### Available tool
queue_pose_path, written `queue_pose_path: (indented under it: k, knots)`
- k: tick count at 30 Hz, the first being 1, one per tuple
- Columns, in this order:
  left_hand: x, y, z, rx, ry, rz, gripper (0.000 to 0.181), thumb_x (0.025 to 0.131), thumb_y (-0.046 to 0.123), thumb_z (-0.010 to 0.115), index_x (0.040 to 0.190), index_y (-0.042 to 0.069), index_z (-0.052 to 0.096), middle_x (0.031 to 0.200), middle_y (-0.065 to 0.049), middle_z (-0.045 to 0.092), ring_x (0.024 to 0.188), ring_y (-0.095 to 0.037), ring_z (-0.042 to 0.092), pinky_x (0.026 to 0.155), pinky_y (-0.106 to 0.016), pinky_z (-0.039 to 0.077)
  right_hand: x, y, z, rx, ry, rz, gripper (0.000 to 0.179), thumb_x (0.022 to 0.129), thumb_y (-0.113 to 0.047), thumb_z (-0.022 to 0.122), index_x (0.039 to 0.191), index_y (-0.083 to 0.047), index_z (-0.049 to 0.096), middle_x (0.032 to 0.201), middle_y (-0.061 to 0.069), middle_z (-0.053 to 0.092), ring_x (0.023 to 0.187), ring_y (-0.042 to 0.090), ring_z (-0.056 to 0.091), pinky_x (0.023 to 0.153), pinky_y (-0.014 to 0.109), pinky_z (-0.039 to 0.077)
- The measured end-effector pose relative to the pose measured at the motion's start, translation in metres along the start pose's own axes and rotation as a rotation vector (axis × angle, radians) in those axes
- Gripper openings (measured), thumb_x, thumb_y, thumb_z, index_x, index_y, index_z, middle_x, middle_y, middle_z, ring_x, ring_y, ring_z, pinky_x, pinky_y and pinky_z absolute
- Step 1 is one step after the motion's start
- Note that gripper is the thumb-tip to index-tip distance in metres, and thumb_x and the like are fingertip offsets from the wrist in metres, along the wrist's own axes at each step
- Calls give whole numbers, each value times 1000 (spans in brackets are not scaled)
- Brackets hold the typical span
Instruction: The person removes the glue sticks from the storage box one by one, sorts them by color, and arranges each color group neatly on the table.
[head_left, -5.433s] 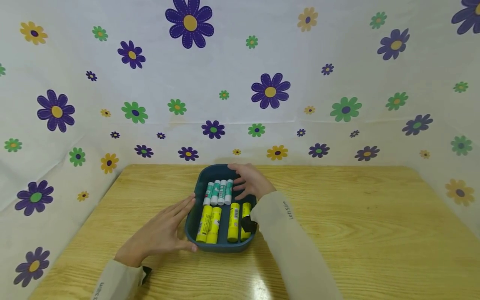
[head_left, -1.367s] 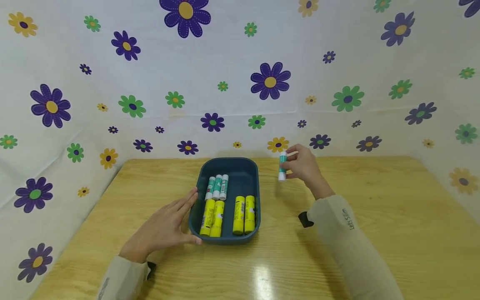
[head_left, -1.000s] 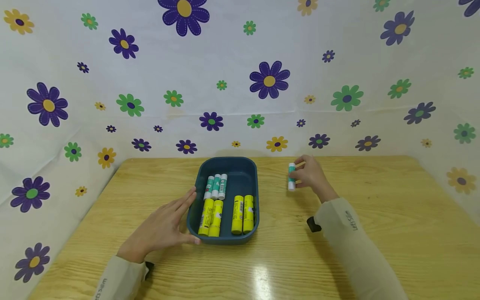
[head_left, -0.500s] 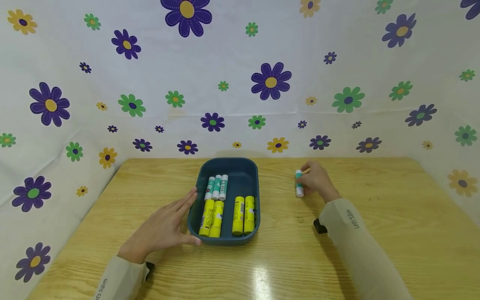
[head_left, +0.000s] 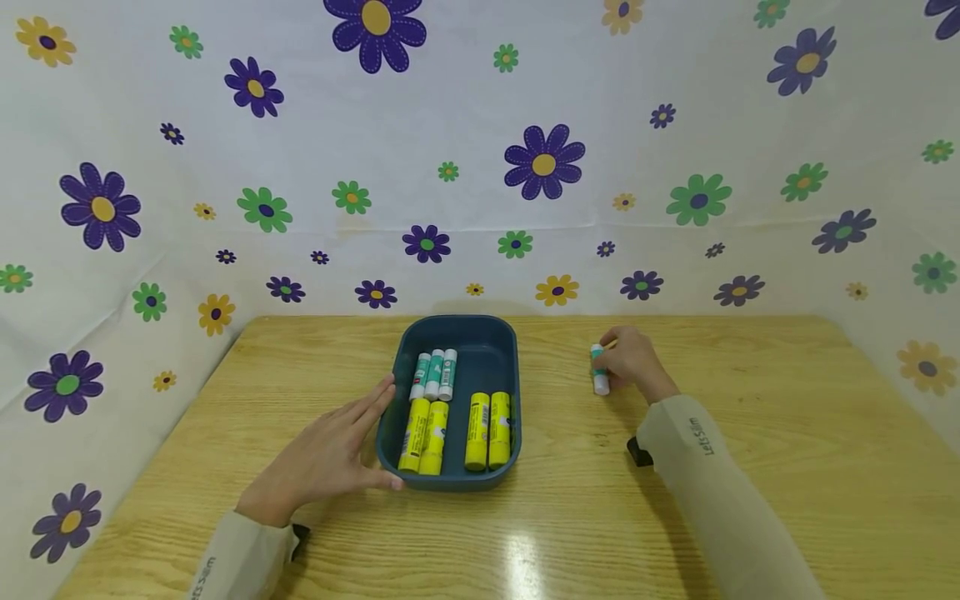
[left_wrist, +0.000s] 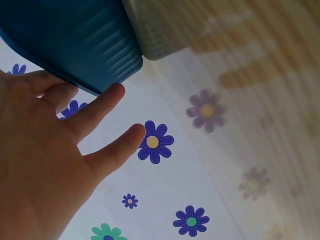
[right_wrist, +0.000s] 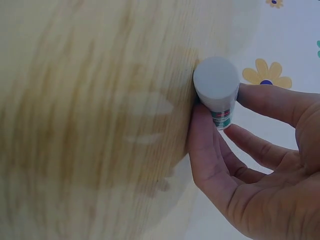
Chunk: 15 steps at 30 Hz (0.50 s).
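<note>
Fingers of the left hand (head_left: 322,460) lie straight and spread, flat against the nine-o'clock wall of the dark blue tray (head_left: 457,481), holding nothing. Inside the tray, three green-and-white glue sticks (head_left: 435,375) lie side by side toward eleven o'clock, two yellow sticks (head_left: 423,425) below them at seven, and two more yellow sticks (head_left: 487,419) at five o'clock; all run with their long axes from twelve to six. At three o'clock from the tray and well apart from it, the right hand (head_left: 636,367) pinches a fourth green-and-white glue stick (head_left: 598,369) between thumb and fingers. It sits low on the wooden table (head_left: 787,433), its long axis also running roughly twelve to six; whether its lower end touches the wood cannot be told. The stick is wholly the right hand's affair: the left is across the tray from it.
</note>
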<state>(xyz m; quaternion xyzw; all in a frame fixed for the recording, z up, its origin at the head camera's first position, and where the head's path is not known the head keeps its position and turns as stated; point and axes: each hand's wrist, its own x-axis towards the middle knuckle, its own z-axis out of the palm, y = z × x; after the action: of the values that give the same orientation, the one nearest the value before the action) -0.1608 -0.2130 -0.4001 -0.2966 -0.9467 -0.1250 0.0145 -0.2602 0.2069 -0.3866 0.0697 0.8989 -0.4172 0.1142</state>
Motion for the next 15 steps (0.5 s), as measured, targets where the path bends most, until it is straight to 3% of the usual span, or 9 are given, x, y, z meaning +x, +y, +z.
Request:
queue_pose_path:
  k: [10, 15]
  knots:
    - [0, -1, 1, -15, -9, -9, 120, 77, 75, 70, 159, 0, 26, 167, -14, 20, 141, -41, 41, 107, -62, 40, 0, -2, -3, 20, -14, 8, 56, 91, 0, 66, 138, 17, 42, 126, 37, 51, 97, 44, 68, 69, 36, 62]
    - [0, 0, 0, -30, -20, -13, 120, 77, 73, 73, 160, 0, 25, 167, -14, 19, 142, -41, 40, 108, -62, 39, -2, -8, -10, 55, -5, 9, 57, 94, -1, 64, 141, 16, 39, 132, 37, 48, 109, 45, 61, 78, 39, 61]
